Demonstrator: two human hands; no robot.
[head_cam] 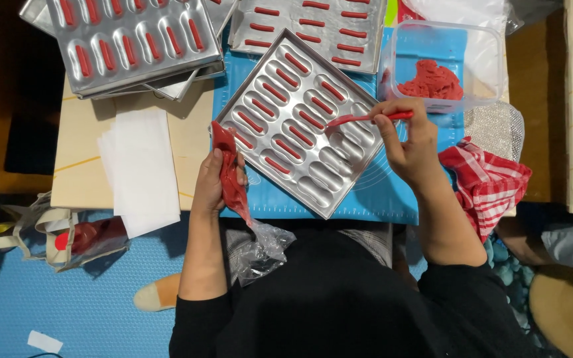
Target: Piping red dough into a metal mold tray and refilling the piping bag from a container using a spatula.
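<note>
Silver metal mould tray w/ oval cavities sits mid-worktop. Left hand at tray's left corner, clenched on clear plastic piping bag of red paste. Right hand at tray's right edge, gripping thin red spatula.

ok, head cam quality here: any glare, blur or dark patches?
Head view: glare streaks on the metal mould tray and the stacked trays top left; both hands sharp, left hand on the red piping bag, right hand with the red tool; the dark clothing at the bottom is underexposed, without detail.
</note>
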